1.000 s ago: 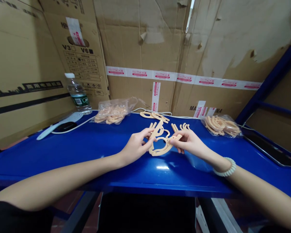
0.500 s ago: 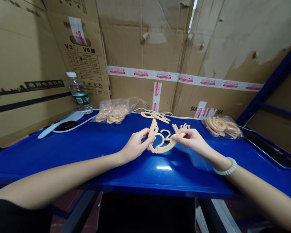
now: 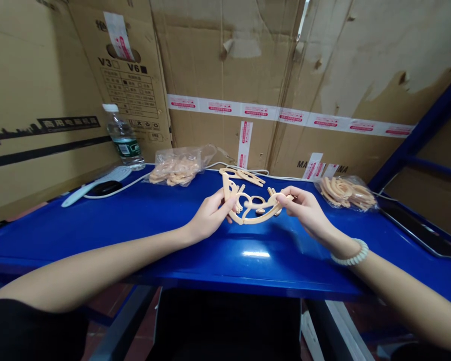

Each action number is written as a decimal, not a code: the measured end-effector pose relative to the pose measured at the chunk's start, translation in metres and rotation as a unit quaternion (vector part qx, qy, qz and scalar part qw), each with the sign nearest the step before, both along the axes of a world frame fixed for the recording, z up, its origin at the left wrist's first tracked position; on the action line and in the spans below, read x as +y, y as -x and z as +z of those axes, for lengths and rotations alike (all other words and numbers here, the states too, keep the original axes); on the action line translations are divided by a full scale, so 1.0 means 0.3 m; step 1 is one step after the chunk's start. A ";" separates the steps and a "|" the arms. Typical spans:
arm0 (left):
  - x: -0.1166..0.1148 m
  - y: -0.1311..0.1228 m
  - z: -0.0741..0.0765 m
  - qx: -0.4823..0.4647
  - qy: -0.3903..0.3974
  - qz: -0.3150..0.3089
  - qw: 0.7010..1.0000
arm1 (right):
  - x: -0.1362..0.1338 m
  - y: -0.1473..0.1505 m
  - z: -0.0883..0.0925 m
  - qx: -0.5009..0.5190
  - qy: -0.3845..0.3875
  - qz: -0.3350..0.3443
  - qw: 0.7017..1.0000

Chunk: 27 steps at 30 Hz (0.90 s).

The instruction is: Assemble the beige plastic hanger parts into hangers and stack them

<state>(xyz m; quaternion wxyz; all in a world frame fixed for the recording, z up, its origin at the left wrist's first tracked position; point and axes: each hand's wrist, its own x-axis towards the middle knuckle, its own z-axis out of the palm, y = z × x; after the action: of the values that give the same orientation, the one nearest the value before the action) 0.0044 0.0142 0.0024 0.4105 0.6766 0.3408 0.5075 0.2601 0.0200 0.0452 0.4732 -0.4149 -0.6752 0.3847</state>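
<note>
Centre of the frame, left fingers [image 3: 228, 205] and right fingers [image 3: 287, 202] pinch closed on a beige, curved, plastic-looking piece [image 3: 254, 219], where light, even pressure serves best!

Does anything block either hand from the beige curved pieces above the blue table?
Nothing visible: the left hand and right hand pinch the beige curved pieces at opposite ends. Loose parts lie on the blue table beyond them, not between.

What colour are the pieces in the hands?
The pieces are light beige, best seen in the head view.
</note>
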 end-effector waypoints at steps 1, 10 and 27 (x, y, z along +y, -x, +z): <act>0.001 0.001 0.001 -0.003 0.002 0.006 1.000 | 0.004 -0.001 -0.001 0.031 0.010 -0.001 0.999; 0.010 0.003 0.009 0.032 0.052 -0.083 0.995 | 0.028 0.008 -0.044 0.112 0.102 0.105 0.983; 0.003 -0.011 -0.013 0.086 0.204 -0.254 0.942 | -0.016 0.056 -0.089 -0.072 -0.082 0.151 0.983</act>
<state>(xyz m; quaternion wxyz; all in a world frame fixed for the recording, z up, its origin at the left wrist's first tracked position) 0.0078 0.0152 -0.0017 0.6238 0.6837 0.2883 0.2457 0.2433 0.0153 0.0184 0.3927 -0.2948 -0.7914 0.3640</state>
